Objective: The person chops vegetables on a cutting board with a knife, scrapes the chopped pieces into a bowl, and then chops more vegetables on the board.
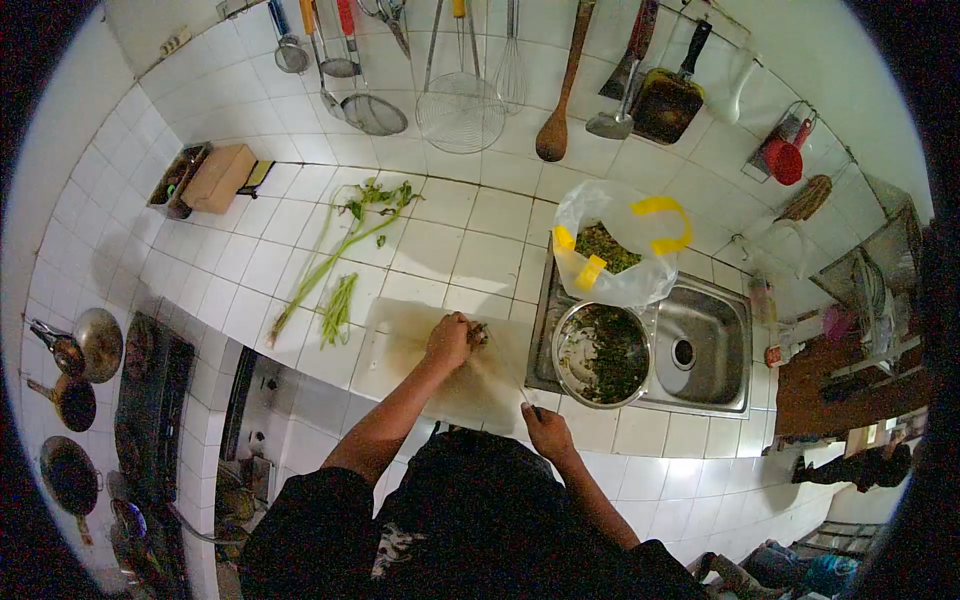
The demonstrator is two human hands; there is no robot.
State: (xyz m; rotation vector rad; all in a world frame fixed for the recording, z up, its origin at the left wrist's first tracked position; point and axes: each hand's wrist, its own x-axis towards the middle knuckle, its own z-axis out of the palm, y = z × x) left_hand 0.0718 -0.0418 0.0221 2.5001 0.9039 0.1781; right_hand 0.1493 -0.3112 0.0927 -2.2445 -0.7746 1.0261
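Note:
My left hand [450, 341] is closed over the pale cutting board [390, 375], with a small clump of dark chopped greens [477, 334] at its fingertips. My right hand [548, 432] is wrapped round the handle of a knife [525, 398] at the board's right edge; its thin blade points away from me and is hard to make out. Right of the board, a steel bowl [566, 375] holds chopped greens. Behind it, a clear plastic bag [655, 282] with yellow marks has more chopped greens inside. Leafy stalks [335, 255] and a shorter bunch of stems [337, 312] lie on the tiles.
A steel sink [725, 340] is set into the white tiled counter [490, 250] at the right. Strainers, a wooden spoon [565, 95] and other utensils hang on the back wall. A brown box [220, 178] stands at the back left, a dark stove [150, 410] at far left.

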